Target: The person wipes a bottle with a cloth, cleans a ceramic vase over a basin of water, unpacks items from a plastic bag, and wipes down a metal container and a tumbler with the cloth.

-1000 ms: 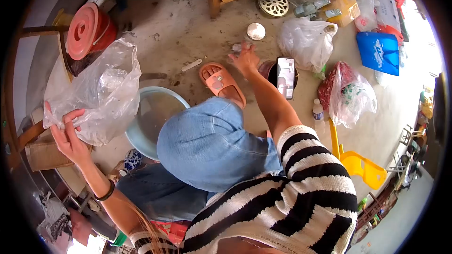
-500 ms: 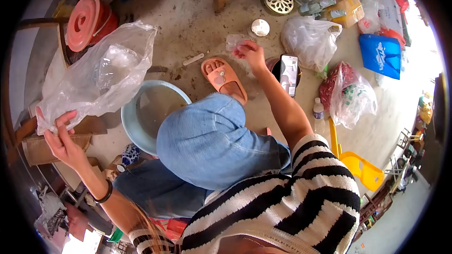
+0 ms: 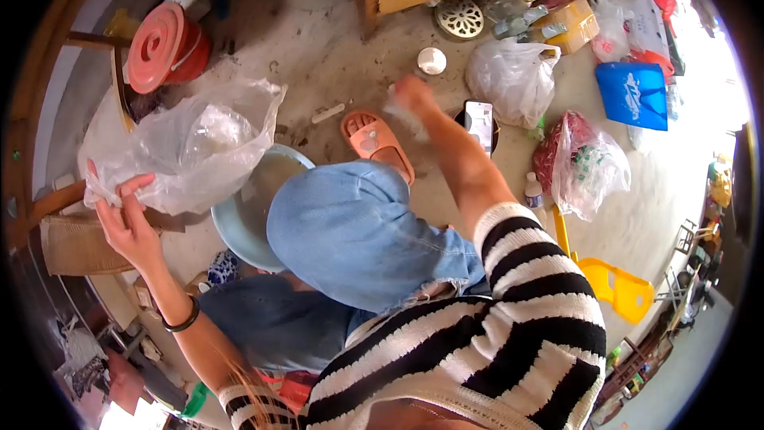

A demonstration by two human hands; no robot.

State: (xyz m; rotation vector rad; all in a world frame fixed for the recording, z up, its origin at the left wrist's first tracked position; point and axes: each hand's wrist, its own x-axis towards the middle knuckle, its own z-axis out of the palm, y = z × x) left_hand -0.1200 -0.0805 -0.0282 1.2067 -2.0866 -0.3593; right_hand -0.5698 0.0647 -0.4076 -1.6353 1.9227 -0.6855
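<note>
At the far left, the left hand has its grip closed on one edge of a clear plastic bag. Since half a second ago the bag's loose end has dropped and swung rightward, overlapping the basin more. The right hand, which then showed a clear plastic piece at its fingertips, is now blurred; a see-through smear beside it may be that piece. Whether its grip is together or apart, I cannot tell. Hand and bag remain well apart, so the piece seems still outside it.

Among the containers, the red bucket is lidded, its contents hidden. The bag has a crumpled clear bulge inside. The blue basin is partly covered, its contents unclear. Right of the right hand, a phone rests over a dark round container. A white bag bulges with unseen contents; farther right, another clear bag shows red and green things.
</note>
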